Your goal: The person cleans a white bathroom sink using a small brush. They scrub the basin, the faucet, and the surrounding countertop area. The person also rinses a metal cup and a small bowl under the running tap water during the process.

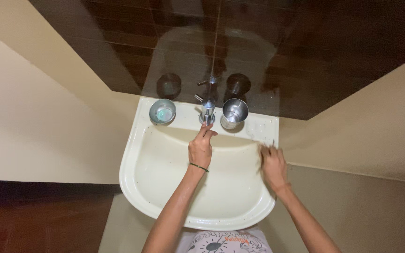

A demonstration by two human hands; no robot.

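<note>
Fingers point(206, 131) of the left hand point(200, 149) reached open to the steel tap point(207, 110), gripping nothing, while the right hand point(273, 165) rested loosely open on the washbasin point(132, 178) rim, blurred

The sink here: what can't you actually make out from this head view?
- Tap: the left hand covers its spout, so running water cannot be told.
- Right hand: its fingers are blurred on the sink's rim; whether they hold anything is unclear.
- Small steel bowl: the greenish thing inside is too small to identify.
- Steel cup: its contents cannot be told.
</note>
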